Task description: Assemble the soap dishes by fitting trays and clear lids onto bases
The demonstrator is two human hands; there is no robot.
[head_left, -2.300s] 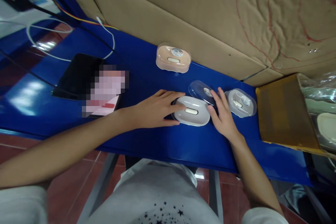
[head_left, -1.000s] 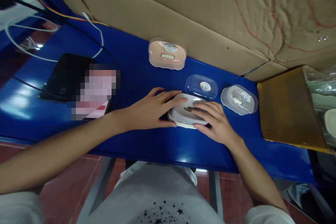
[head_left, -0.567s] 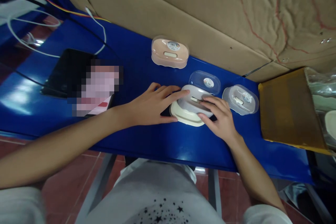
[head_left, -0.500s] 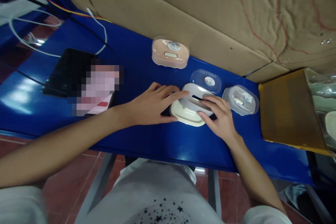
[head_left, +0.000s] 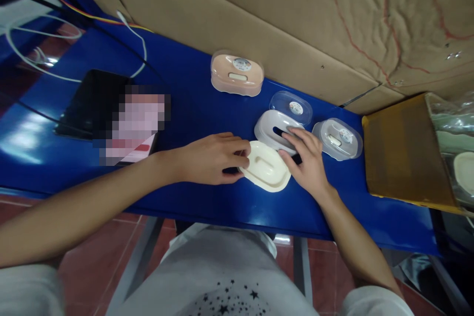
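Observation:
My left hand (head_left: 225, 158) is closed, its thumb and fingers pinching the left edge of a cream oval plastic tray (head_left: 264, 170). Just behind that tray is a pale grey-white oval cover (head_left: 264, 126) with a dark slot in its top. My right hand (head_left: 307, 160) is closed round the cover's right end, fingertips beside the slot. Its thumb reaches to the tray's right edge. A clear lid (head_left: 287, 103) with a round sticker lies behind the cover.
A peach slotted box (head_left: 237, 81) stands near the cardboard-covered panel (head_left: 237, 19). Another whitish box (head_left: 336, 140) is right of my hand, before a cardboard carton (head_left: 403, 153) of plastic parts. A dark tablet-like device (head_left: 96, 101), blurred phone (head_left: 137, 123) and white cable (head_left: 144, 54) lie left.
The cover and tray have come apart: the tray has shifted toward me, showing more of its top, and the cover sits behind it. My left hand has moved from the cover to the tray's edge.

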